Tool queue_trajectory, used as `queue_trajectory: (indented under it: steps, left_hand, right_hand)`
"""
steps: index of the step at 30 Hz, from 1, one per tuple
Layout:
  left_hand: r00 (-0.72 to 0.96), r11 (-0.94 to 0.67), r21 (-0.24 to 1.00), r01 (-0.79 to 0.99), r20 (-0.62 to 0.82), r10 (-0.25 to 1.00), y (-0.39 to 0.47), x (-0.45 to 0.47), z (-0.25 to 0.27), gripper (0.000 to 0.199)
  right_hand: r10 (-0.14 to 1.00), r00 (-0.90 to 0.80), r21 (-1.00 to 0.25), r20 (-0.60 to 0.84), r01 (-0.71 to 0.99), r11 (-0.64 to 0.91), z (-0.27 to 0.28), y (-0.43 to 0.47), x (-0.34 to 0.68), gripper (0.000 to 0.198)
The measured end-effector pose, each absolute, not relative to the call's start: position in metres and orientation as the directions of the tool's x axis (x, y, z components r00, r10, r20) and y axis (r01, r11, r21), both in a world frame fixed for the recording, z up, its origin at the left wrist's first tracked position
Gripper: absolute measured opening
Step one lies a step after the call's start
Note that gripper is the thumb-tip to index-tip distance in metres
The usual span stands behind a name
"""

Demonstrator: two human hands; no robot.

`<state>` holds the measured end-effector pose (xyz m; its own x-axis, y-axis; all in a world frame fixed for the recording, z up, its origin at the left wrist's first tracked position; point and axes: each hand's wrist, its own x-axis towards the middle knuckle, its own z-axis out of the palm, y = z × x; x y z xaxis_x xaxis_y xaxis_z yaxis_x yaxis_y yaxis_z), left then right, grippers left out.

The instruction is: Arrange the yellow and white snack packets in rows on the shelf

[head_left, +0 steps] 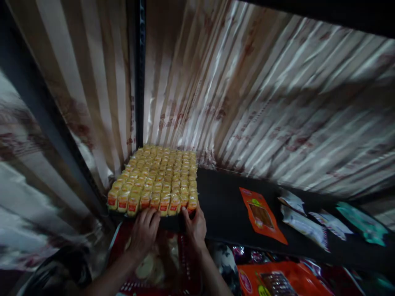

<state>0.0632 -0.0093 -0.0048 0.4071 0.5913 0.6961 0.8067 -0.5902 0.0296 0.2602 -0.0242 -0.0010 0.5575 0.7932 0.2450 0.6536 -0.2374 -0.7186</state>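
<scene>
Many small yellow wrapped snack packs [160,176] stand in tight rows on the black shelf, with orange-red labels facing me along the front. My left hand [145,230] rests its fingertips against the lower front of the front row, holding no single pack. At the front right corner, my right hand [195,226] has its thumb on the front and its fingers round the right side of the end pack [192,202]. What each pack contains is hard to make out in the dim light.
Right along the shelf [222,201] lie an orange snack bag [262,216], several white packets [304,226] and a green packet [362,222]. Below are a red crate [188,267] and another orange bag [277,279]. A dark metal post [140,74] and printed plastic sheeting [262,90] stand behind.
</scene>
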Motion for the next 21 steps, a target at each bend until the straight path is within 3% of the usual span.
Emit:
queue_trajectory:
  steps: [9, 13, 21]
  left_hand:
    - [0.344, -0.601, 0.099, 0.793, 0.742, 0.576, 0.0029, 0.0698, -0.003, 0.026]
    - [0.394, -0.615, 0.05, 0.787, 0.726, 0.563, 0.0021, 0.0664, -0.0027, 0.027]
    - [0.363, -0.601, 0.102, 0.793, 0.714, 0.599, -0.0009, 0.0698, 0.0008, 0.02]
  right_hand:
    - [0.792, 0.564, -0.724, 0.235, 0.645, -0.244, -0.0001, -0.0249, 0.26, 0.069]
    - [0.796, 0.556, -0.737, 0.239, 0.638, -0.224, -0.0008, -0.025, 0.2603, 0.071]
    - [0.786, 0.587, -0.761, 0.192, 0.595, -0.258, -0.0067, -0.0232, 0.263, 0.089]
